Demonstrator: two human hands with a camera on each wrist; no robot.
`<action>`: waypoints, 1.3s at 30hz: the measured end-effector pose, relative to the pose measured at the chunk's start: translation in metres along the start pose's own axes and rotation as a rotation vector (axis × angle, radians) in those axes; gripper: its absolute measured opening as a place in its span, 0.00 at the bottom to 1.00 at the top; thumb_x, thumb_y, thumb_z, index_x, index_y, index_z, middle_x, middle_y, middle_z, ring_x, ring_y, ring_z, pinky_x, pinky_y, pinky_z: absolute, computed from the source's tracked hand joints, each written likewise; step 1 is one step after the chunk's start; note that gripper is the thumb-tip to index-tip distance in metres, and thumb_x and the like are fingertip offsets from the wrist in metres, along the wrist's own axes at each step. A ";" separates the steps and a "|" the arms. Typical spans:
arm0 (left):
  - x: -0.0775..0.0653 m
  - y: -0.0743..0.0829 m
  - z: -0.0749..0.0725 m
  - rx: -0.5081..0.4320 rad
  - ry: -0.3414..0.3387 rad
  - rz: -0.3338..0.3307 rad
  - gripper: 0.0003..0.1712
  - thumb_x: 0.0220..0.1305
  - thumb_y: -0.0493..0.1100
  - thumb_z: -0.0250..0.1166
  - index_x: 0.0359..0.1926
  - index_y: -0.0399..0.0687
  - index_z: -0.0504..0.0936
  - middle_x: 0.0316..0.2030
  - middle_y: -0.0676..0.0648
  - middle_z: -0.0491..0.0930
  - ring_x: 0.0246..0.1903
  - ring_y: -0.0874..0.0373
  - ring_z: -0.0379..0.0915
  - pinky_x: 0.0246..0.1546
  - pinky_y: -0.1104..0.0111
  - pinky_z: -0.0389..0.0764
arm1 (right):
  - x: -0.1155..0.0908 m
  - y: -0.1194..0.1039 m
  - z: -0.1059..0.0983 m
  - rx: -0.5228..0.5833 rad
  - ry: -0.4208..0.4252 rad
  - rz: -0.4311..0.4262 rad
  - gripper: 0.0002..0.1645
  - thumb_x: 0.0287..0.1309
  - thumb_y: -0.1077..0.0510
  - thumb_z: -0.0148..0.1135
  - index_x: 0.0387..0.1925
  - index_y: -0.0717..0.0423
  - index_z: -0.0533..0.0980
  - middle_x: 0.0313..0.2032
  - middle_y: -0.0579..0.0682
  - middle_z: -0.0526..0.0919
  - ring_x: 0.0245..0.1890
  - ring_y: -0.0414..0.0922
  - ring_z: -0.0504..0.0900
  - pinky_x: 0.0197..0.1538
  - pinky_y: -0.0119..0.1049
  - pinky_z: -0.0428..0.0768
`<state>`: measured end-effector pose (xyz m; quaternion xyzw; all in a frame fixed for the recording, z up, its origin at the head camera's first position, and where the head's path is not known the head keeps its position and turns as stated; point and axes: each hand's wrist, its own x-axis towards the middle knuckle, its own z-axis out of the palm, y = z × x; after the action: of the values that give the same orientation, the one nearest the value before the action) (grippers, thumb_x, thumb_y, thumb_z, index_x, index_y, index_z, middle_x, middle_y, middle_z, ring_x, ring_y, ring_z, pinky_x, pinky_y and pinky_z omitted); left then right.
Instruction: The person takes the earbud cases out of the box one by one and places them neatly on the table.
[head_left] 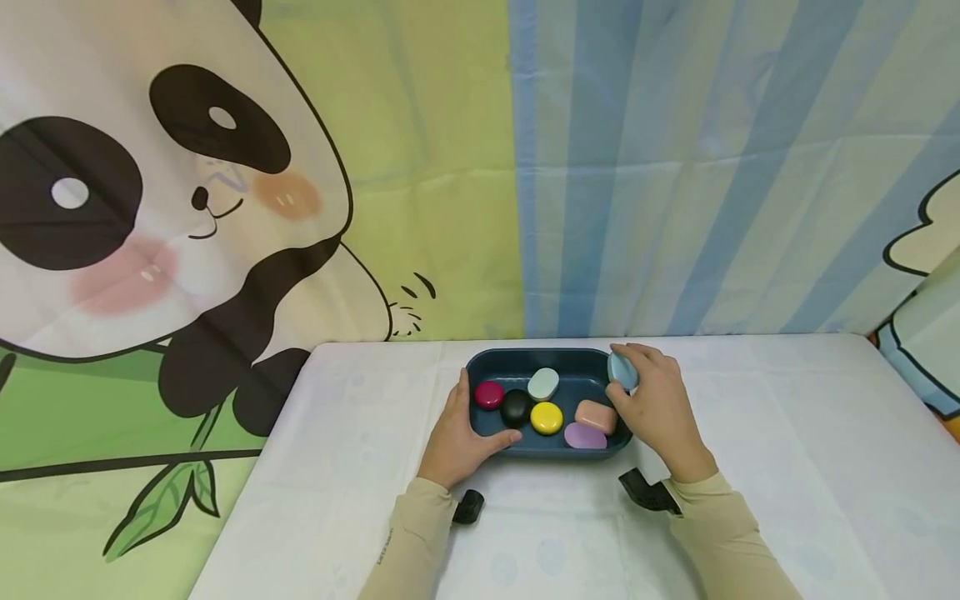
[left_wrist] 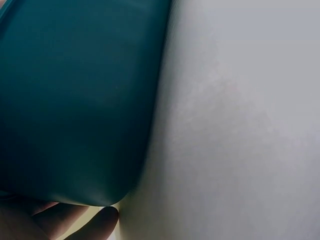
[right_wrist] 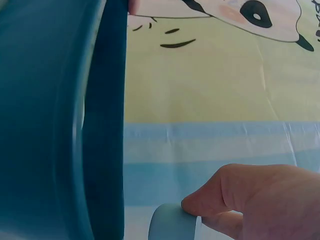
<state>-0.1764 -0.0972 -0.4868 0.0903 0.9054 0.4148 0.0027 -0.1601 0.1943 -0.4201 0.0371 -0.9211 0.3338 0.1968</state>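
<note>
A dark blue tray [head_left: 577,357] with rounded corners sits on the white table. My left hand [head_left: 459,437] grips its left end, thumb at the front rim and fingers along the left side. In the left wrist view some fingertips [left_wrist: 102,222] show at the tray's end. My right hand [head_left: 658,408] pinches a smooth light blue rounded piece [head_left: 622,371] between thumb and fingers, at the tray's right rim. In the tray lie red [head_left: 489,395], black [head_left: 515,408], pale mint [head_left: 543,384], yellow [head_left: 547,418], peach [head_left: 596,417] and purple [head_left: 586,436] pieces.
A white cloth [head_left: 795,433] covers the table. Behind it hangs a printed curtain [head_left: 435,167] with a panda and blue stripes, close to the table's back edge. Black straps [head_left: 647,492] sit at both wrists.
</note>
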 end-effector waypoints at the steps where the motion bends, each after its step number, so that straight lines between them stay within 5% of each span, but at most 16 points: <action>1: 0.000 0.000 0.000 -0.001 0.000 0.002 0.77 0.43 0.76 0.74 0.81 0.50 0.40 0.78 0.46 0.50 0.75 0.48 0.53 0.71 0.50 0.62 | 0.000 0.002 -0.001 0.002 0.010 -0.004 0.29 0.52 0.67 0.60 0.58 0.65 0.78 0.56 0.70 0.76 0.50 0.69 0.71 0.43 0.62 0.77; 14: 0.000 -0.001 0.000 -0.005 0.000 0.002 0.76 0.44 0.76 0.73 0.81 0.51 0.40 0.78 0.46 0.50 0.75 0.48 0.52 0.71 0.49 0.61 | 0.008 0.032 -0.008 -0.003 0.040 0.006 0.29 0.51 0.69 0.60 0.58 0.68 0.77 0.56 0.73 0.75 0.50 0.72 0.71 0.47 0.66 0.72; 39: 0.001 0.002 0.000 -0.002 -0.003 -0.017 0.74 0.47 0.69 0.76 0.81 0.51 0.40 0.78 0.45 0.49 0.75 0.48 0.52 0.71 0.49 0.61 | 0.013 0.073 0.007 -0.095 -0.185 0.085 0.31 0.52 0.67 0.62 0.60 0.69 0.75 0.59 0.76 0.73 0.56 0.75 0.70 0.57 0.68 0.68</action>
<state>-0.1768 -0.0959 -0.4854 0.0830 0.9057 0.4156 0.0076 -0.1885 0.2470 -0.4637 0.0191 -0.9509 0.2929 0.0982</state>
